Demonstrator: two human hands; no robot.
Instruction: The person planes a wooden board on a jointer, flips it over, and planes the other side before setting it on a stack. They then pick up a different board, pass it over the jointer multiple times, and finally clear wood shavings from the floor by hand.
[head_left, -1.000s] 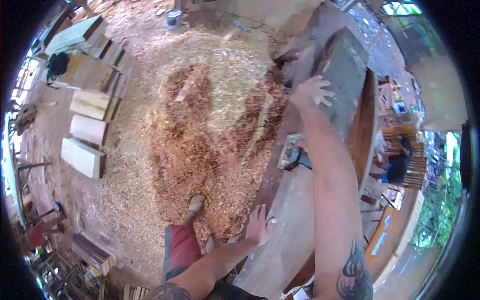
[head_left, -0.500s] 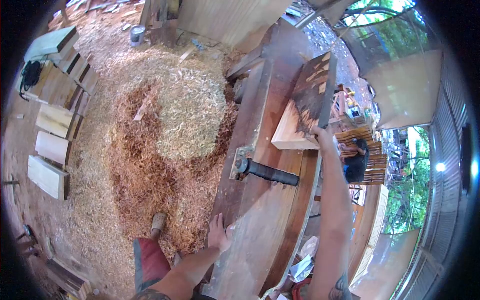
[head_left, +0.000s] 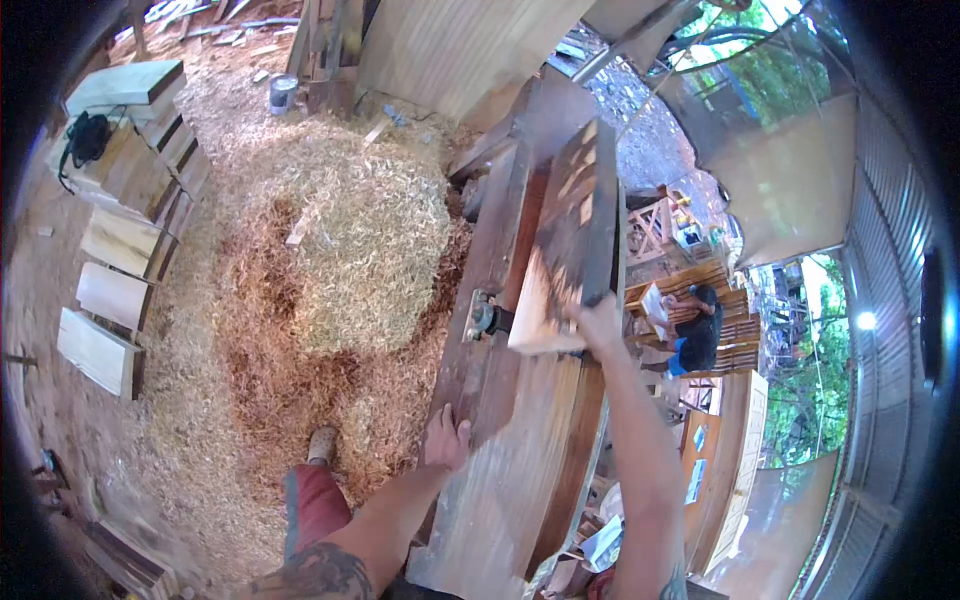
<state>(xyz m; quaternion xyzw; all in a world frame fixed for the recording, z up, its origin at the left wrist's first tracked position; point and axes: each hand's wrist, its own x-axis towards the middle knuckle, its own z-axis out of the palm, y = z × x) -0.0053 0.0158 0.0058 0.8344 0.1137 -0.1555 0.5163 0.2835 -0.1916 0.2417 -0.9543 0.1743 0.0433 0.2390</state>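
Note:
A thick wooden board [head_left: 572, 230], dark and rough on its upper face with pale patches, lies along a long wooden bench [head_left: 500, 475]. My right hand [head_left: 597, 325] grips its near right corner, the fingers partly hidden. Under the board's near end, a dark cylinder with a metal end fitting [head_left: 484, 315] is mostly covered. My left hand [head_left: 447, 437] rests on the bench's left edge, nearer to me, holding nothing, fingers laid over the wood.
Wood shavings [head_left: 370, 250] are heaped left of the bench. Pale planks [head_left: 100, 350] and stacked timber [head_left: 115, 165] lie farther left. A metal can [head_left: 283, 94] stands at the back. Another person [head_left: 695, 330] works beyond the bench at right, near slatted wooden furniture.
My right hand has brought the board nearer and leftward along the bench, so it now covers most of the dark cylinder. My left hand stays on the bench edge.

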